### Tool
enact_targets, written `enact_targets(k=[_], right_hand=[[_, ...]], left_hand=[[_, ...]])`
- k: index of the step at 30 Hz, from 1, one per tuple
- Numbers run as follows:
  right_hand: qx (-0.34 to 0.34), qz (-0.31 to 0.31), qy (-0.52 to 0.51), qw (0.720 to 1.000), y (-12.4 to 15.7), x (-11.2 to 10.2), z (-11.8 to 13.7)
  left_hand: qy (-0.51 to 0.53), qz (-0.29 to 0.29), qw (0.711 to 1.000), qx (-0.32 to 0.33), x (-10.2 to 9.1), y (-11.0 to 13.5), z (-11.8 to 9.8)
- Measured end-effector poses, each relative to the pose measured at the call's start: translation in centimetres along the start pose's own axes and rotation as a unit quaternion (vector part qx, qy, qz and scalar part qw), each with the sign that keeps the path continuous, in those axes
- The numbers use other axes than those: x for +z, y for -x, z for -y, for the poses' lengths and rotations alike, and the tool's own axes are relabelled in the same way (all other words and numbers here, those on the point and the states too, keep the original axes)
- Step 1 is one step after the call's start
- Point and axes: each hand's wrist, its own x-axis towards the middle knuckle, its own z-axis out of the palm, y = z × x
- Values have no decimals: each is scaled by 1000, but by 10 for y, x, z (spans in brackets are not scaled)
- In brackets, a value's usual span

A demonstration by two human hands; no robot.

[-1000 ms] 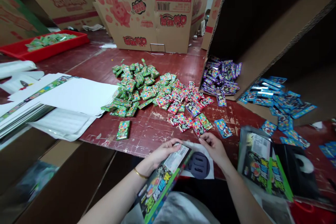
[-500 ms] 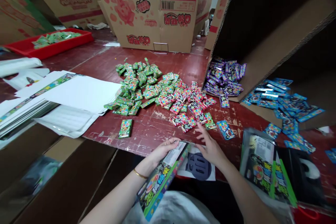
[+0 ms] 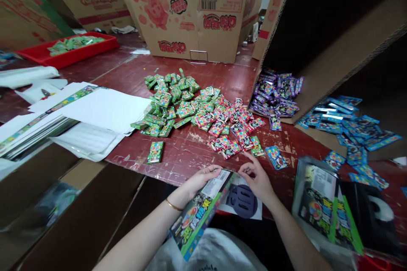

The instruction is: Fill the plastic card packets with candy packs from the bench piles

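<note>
My left hand [image 3: 203, 179] is closed around the upper end of a flat printed candy box [image 3: 197, 217], black and green with a white label. The box slants down toward my lap. At its upper right edge, my right hand [image 3: 259, 183] has its thumb and forefinger drawn together while other fingers stick out. What lies in that pinch, if anything, is too small to make out. Under my right hand, a dark round slotted piece [image 3: 243, 200] lies on a white sheet. Just beyond are red candy packets [image 3: 231, 149] and a blue packet [image 3: 276, 157].
Green packets [image 3: 171, 101] lie heaped mid-table, purple ones [image 3: 276, 93] and blue ones [image 3: 352, 125] by an open carton [image 3: 333, 46]. Bagged printed boxes [image 3: 318, 203] sit at right. White sheets [image 3: 108, 108] are stacked left, near a red tray [image 3: 110, 43]. A large carton [image 3: 187, 12] stands behind.
My right hand's thumb and forefinger have come together beside the box's upper edge; they were spread before. The view has shifted slightly left. My left hand keeps its hold.
</note>
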Motion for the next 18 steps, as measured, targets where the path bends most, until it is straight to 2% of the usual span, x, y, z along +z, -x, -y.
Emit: enact_targets(k=[5,7,9,11,13,15,18], right_hand=[[64,-79,-176,979,-2,-9,21],[72,-92,-212,970,-5,-12,40],[66,-96,-233,966,-8,-11,63],[54,-98,-245,963,-11,-7,87],[47,-99,-248,962,-12,-1,107],[43,-101,-248,962,-12,4,122],[24,-127,-215,968,-10,8,131]], left_hand=[[-42,6,999,6,4,2,-7],[-63,7,998,24,9,6,-18],[-115,11,991,74,17,12,-35],[-207,16,967,151,28,20,-52],[-305,15,928,216,39,29,-67],[-367,5,897,247,47,36,-77],[-417,-8,869,267,53,43,-83]])
